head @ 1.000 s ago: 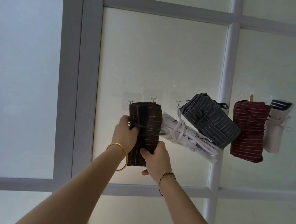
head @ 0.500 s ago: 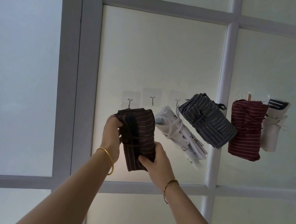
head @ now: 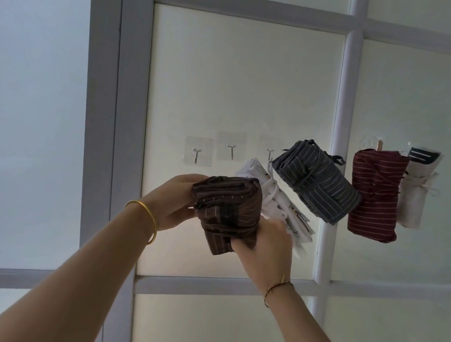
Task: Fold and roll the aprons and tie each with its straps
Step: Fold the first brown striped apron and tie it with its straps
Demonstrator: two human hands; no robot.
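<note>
I see both my left hand point(head: 171, 201) and right hand point(head: 266, 245) curled tight around the rolled brown striped apron point(head: 226, 208), held below the bare wall hooks point(head: 197, 154).

Likely a home: frosted panes point(head: 241, 86), adhesive hooks point(head: 198, 151)

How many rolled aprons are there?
5: the brown roll held by left hand and right hand; hanging to its right, white roll, grey roll, red roll and cream roll. Others may hide behind.

Panelled wall point(head: 242, 81): adhesive hooks point(head: 197, 154); grey roll point(head: 317, 180), maroon roll point(head: 373, 196), cream roll point(head: 415, 204) hanging.
</note>
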